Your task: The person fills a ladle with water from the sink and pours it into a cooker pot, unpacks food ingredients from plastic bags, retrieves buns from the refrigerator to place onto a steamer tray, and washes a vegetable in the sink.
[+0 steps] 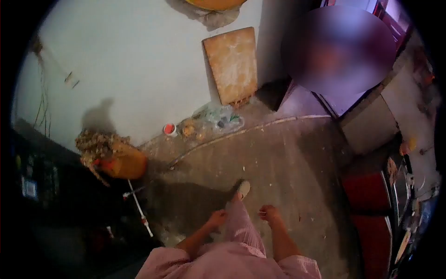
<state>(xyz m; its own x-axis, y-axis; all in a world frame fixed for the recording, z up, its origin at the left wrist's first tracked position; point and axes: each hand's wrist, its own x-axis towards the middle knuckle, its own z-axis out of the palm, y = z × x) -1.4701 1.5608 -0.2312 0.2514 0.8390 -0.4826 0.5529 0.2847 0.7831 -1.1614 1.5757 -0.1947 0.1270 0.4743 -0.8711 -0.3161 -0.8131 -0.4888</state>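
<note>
My left hand [217, 217] hangs beside my pink-clad leg [241, 228], its fingers loosely bent and nothing visible in them. On the other side of the leg, my right hand [269, 213] hangs over the floor. Its fingers are slightly curled and apart, and it appears to hold nothing. Neither hand touches an object around it. One foot in a light shoe [243, 189] is stretched forward on the brown floor [283, 162].
A worn board [234, 65] leans on the pale wall. Below it lie clear plastic bags [227, 120] and a white-and-red tub [170, 129]. An orange container [127, 162] and white pipe [140, 209] are left. Red cabinet panels [367, 191] stand right; a hose-like line [223, 138] crosses the floor.
</note>
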